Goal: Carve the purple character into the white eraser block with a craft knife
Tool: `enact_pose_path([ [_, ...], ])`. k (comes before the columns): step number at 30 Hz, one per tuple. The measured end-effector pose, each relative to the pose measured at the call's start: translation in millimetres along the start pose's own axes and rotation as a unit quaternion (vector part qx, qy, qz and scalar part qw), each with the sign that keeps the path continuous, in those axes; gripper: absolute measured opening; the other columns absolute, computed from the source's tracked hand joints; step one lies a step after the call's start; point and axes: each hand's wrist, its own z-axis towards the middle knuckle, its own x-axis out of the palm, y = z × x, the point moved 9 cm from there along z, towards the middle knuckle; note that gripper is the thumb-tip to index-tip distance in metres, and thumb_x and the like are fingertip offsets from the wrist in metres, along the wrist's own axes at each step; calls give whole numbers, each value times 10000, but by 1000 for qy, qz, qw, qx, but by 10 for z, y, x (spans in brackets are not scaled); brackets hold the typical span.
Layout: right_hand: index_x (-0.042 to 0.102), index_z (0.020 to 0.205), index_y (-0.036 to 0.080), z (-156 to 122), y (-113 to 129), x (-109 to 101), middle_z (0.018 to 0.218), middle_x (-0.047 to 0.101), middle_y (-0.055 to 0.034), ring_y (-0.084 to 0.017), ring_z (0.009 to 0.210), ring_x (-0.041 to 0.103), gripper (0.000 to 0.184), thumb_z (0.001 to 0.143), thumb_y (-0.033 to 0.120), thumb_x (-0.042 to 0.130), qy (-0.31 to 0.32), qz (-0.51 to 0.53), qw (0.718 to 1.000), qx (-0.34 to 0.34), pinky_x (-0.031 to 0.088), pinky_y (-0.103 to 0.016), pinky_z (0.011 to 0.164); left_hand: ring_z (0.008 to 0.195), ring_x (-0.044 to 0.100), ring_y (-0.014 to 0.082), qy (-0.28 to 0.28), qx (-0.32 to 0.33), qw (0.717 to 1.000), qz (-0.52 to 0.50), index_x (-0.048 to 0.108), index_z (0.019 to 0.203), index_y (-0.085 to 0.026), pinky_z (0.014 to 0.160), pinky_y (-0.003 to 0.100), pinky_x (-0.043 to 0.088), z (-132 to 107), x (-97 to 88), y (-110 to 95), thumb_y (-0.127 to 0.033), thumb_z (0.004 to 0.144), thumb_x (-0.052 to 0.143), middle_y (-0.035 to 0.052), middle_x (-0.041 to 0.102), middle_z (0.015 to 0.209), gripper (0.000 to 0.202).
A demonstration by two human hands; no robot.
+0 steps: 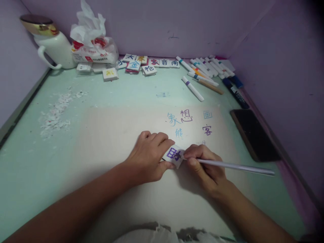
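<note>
My left hand (152, 156) pinches a small white carving block (173, 154) between thumb and fingers, just above the pale sheet. A purple character is drawn on the block's top face. My right hand (206, 167) grips a slim silver-handled carving knife (235, 165) like a pen. Its thin tip reaches the right side of the block, by the end of the purple strokes. Fingers partly hide the block's edges, so exact contact at the tip is hard to make out.
A pale sheet (108, 135) with written characters lies beneath my hands. White shavings (57, 113) are scattered left. Along the back stand a white mug (55, 49), a tissue pack (95, 50), lettered blocks (149, 70) and markers (207, 69). A phone (253, 135) lies right.
</note>
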Motion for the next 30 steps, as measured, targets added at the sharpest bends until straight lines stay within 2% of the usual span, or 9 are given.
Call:
enact_pose_path([
  [11, 469, 884, 224, -27, -77, 135, 710, 545, -2, -143, 601, 504, 67, 926, 195, 425, 49, 1, 998, 28, 395, -285, 546, 946, 566, 248, 1, 0, 1000, -3, 536, 1110, -155, 821, 411, 312, 9, 10, 1, -379, 784, 644, 99, 594, 1077, 410],
  [30, 432, 845, 216, 15, 13, 175, 673, 540, 11, -112, 547, 478, 78, 915, 183, 416, 63, -85, 994, -9, 356, -237, 506, 897, 563, 234, -11, 10, 1000, 2, 546, 1092, -139, 803, 406, 305, 11, -6, -13, -354, 813, 597, 101, 597, 1053, 356],
])
